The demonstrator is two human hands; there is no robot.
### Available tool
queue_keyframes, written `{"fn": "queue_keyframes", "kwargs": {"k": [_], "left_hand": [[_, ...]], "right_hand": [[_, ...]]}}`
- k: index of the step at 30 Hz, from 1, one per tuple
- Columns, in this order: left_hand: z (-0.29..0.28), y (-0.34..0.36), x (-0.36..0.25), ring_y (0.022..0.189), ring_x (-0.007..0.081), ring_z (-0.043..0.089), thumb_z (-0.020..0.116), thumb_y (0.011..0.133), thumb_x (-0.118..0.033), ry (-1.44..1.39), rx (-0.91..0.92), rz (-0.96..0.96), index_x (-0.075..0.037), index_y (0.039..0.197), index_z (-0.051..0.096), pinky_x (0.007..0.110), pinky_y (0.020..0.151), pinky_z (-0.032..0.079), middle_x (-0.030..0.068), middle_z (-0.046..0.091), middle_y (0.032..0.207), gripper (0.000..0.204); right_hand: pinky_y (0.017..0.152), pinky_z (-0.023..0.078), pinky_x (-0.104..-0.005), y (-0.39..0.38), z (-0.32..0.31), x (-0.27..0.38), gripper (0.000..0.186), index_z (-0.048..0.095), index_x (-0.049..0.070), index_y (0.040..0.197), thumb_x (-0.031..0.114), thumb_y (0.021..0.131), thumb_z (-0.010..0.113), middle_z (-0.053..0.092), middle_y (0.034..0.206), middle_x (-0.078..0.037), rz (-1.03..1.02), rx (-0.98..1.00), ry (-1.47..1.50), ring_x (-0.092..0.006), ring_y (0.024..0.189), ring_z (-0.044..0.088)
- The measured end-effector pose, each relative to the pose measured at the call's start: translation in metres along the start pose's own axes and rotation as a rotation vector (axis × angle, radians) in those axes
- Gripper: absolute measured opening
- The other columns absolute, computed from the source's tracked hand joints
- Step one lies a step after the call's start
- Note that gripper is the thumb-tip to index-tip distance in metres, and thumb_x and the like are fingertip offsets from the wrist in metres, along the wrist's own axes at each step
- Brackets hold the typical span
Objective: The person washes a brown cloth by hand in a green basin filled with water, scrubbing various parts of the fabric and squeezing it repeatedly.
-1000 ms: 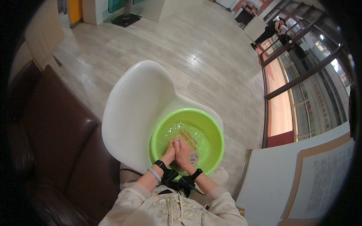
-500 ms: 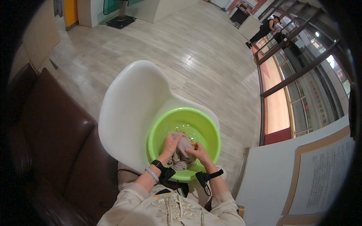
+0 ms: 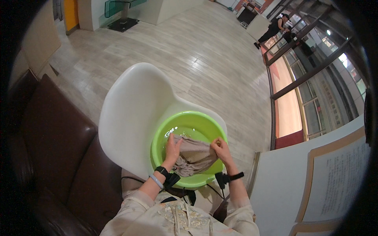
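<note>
A lime-green plastic basin (image 3: 189,117) of water rests on a white moulded chair (image 3: 130,110) in front of me. Over the basin, my left hand (image 3: 172,151) grips the left side of a wet greyish-mauve cloth (image 3: 195,159), whose bunched lower part hangs into the basin. My right hand (image 3: 221,151) pinches the cloth's upper right corner near the basin's right rim, so the cloth is spread between both hands. Straps with black devices are on both wrists.
A brown leather seat (image 3: 51,129) stands close at left. To my right are a pale wall (image 3: 275,185) with framed sheets and glass window frames. Beyond the grey plank floor (image 3: 197,55), a person in black (image 3: 271,31) bends by the glass at upper right.
My hands were together on the balled cloth; they have moved apart, left hand left and right hand right and up, stretching it out over the basin.
</note>
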State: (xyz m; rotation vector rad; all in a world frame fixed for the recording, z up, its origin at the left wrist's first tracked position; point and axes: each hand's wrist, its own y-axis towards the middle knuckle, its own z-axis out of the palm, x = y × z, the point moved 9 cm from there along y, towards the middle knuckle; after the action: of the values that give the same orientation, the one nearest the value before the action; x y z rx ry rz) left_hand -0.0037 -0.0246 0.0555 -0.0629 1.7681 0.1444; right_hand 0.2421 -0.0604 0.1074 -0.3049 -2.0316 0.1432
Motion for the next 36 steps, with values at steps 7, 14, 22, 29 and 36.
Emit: {"fn": "queue_keyframes", "kwargs": {"k": [7, 14, 22, 29, 36], "left_hand": [[0.025, -0.018, 0.028, 0.086, 0.0461, 0.054, 0.048, 0.081, -0.004, 0.438, 0.298, 0.012, -0.011, 0.11, 0.047, 0.054, 0.072, 0.043, 0.0267, 0.052, 0.094, 0.03], [0.025, -0.014, 0.033, 0.084, 0.0452, 0.055, 0.054, 0.08, -0.013, 0.339, 0.281, -0.087, -0.01, 0.105, 0.048, 0.052, 0.073, 0.042, 0.0248, 0.052, 0.091, 0.026], [0.044, -0.013, 0.091, 0.092, 0.0344, 0.055, 0.058, 0.083, -0.03, 0.004, 0.23, -0.391, -0.004, 0.104, 0.046, 0.041, 0.079, 0.043, 0.0198, 0.056, 0.098, 0.036], [0.057, -0.02, 0.108, 0.096, 0.0293, 0.053, 0.055, 0.083, -0.046, -0.224, 0.206, -0.572, -0.004, 0.112, 0.043, 0.04, 0.079, 0.044, 0.0173, 0.052, 0.111, 0.052], [0.092, -0.042, 0.125, 0.096, 0.0217, 0.052, 0.05, 0.09, -0.043, -0.992, 0.374, -0.827, -0.004, 0.117, 0.046, 0.037, 0.079, 0.046, 0.0106, 0.054, 0.107, 0.047]], "right_hand": [[0.06, 0.047, -0.0449, 0.038, 0.045, -0.013, 0.037, 0.048, 0.002, 0.104, 0.027, 0.081, 0.062, 0.06, 0.074, -0.022, -0.192, -0.26, -0.779, -0.0386, 0.069, 0.06], [0.061, 0.045, -0.0528, 0.038, 0.102, -0.024, 0.034, 0.044, 0.002, 0.103, 0.022, 0.078, 0.056, 0.061, 0.073, -0.021, -0.212, -0.012, -0.914, -0.0422, 0.067, 0.059], [0.07, 0.044, -0.0526, 0.032, 0.109, -0.023, 0.028, 0.048, 0.005, 0.1, 0.012, 0.074, 0.056, 0.058, 0.082, -0.027, -0.231, 0.076, -0.742, -0.0442, 0.081, 0.056], [0.071, 0.044, -0.0467, 0.034, 0.083, -0.023, 0.026, 0.05, 0.001, 0.098, 0.021, 0.082, 0.053, 0.059, 0.086, -0.026, -0.032, -0.275, -0.298, -0.044, 0.081, 0.057], [0.059, 0.041, -0.0432, -0.011, 0.138, 0.055, 0.028, 0.049, 0.001, 0.082, 0.029, 0.086, 0.054, 0.055, 0.075, -0.022, -0.333, -0.132, -0.366, -0.0387, 0.069, 0.054]]}}
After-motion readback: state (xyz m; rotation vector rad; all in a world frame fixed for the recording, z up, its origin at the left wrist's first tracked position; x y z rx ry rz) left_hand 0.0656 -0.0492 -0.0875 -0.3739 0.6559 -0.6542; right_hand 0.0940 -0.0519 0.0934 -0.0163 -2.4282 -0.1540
